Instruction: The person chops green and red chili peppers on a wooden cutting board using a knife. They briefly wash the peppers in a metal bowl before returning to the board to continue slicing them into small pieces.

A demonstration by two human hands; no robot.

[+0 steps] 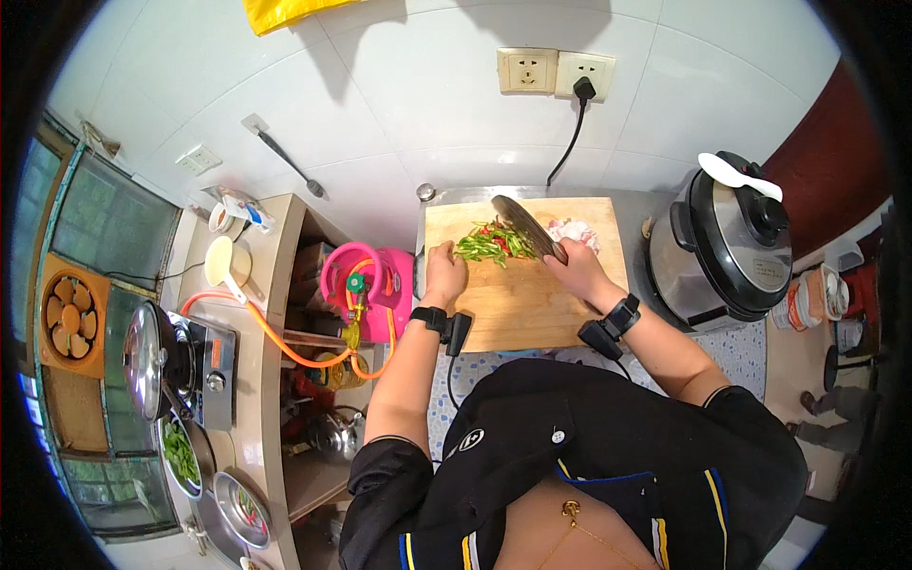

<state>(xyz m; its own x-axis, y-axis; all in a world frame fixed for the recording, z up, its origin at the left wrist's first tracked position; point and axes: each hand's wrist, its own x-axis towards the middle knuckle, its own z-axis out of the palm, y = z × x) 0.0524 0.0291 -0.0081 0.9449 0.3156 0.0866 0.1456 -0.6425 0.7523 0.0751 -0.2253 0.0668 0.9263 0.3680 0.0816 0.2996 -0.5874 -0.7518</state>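
Note:
My right hand (578, 272) grips the handle of a dark-bladed kitchen knife (526, 226), probably a cleaver. Its blade slants up and left over a wooden cutting board (524, 306). Left of the blade lies a pile of sliced green and red peppers (488, 246). To its right, pale pink pieces of what looks like raw meat (578, 234) sit on the board. My left hand (446, 276) rests at the board's left edge, close beside the peppers. Its fingers are partly hidden, so I cannot tell whether they grip the edge.
An electric pressure cooker (712, 249) with a white rice paddle (739, 177) on its lid stands right of the board. On the left counter are a gas stove (214, 370), a lidded pan (144, 360) and metal bowls (242, 509). A pink bucket (392, 285) holds a gas hose.

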